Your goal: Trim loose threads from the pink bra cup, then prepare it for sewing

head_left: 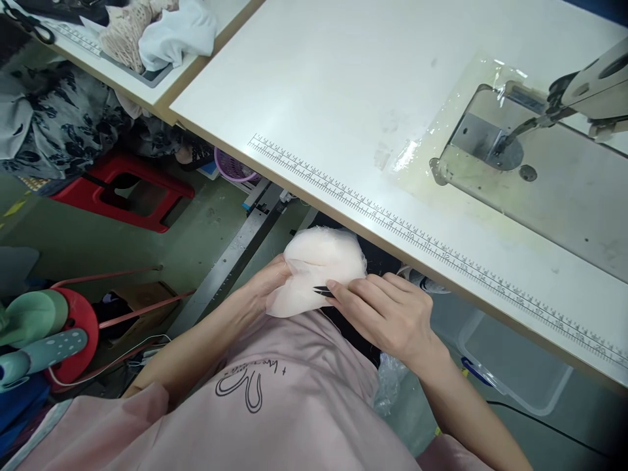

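A pale cream-pink piece of thin fabric (326, 255), rounded like a padded cup, is held over my lap below the table edge. My left hand (269, 281) grips its left side, the fingers partly hidden beneath the cloth. In my right hand (387, 311) is a pair of dark thread snips (322, 291); only the pointed blades show, slightly apart and lying against the fabric's front. The snips' handles are hidden inside my closed fingers.
A white sewing table (314, 85) with a printed ruler edge carries a sewing machine (589, 91) at right. Cloth and lace (147, 33) lie on the neighbouring table. A red stool (122, 190), bottles on another stool (73, 320) and a clear plastic bin (515, 366) stand below.
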Action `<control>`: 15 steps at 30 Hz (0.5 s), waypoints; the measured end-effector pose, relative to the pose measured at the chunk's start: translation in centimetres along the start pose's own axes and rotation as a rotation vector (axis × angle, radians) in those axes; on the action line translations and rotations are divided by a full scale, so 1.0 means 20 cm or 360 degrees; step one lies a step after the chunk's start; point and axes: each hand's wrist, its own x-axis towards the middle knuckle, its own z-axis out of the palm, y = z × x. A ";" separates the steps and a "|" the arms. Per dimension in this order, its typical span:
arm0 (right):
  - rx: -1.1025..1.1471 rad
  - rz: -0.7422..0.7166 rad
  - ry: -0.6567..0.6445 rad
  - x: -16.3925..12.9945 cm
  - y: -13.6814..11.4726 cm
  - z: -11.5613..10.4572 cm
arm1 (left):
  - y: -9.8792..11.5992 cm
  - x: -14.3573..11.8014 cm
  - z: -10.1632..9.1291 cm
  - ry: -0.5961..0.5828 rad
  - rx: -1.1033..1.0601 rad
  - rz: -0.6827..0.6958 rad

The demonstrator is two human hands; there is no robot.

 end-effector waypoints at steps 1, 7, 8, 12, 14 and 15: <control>-0.0005 0.0002 0.0000 0.00 0.00 0.00 | 0.00 0.00 -0.01 -0.0002 0.0007 0.0009; -0.0009 -0.0007 0.0058 0.01 0.00 -0.01 | -0.02 0.02 -0.04 0.0066 0.0037 0.0038; -0.0012 -0.0003 0.0070 0.01 0.00 -0.02 | -0.01 0.01 -0.03 0.0078 0.0037 0.0040; -0.0013 0.0099 0.0118 -0.01 0.01 -0.05 | 0.00 0.01 -0.03 0.0084 -0.0032 0.0042; 0.0030 0.0241 0.0188 -0.03 0.03 -0.07 | 0.01 0.02 -0.05 0.0061 -0.0118 -0.0011; 0.0075 0.0330 0.0235 -0.04 0.04 -0.08 | 0.01 0.02 -0.07 0.0046 -0.0151 -0.0051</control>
